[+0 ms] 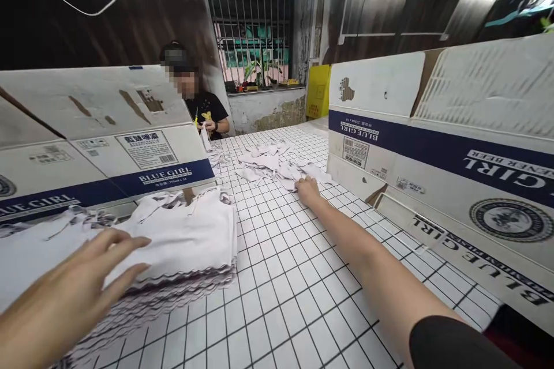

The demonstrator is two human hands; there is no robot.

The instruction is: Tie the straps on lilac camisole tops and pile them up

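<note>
My left hand (97, 268) hovers over a tall stack of white garment pieces (186, 230) with wavy edges, at the near left. Its fingers are spread apart and hold nothing. Stretched far across the table, my right hand (308, 191) has its fingers curled down at the near edge of a loose heap of white fabric pieces (264, 160). The fingers meet the fabric there, but their tips are hidden, so I cannot make out a firm hold.
The table (259, 277) has a black-and-white grid cover. Large beer cartons stand on the left (168, 150) and right (433, 144). Across the table, a person in a black shirt (212, 106) holds white fabric and something yellow. A yellow box (318, 91) stands behind.
</note>
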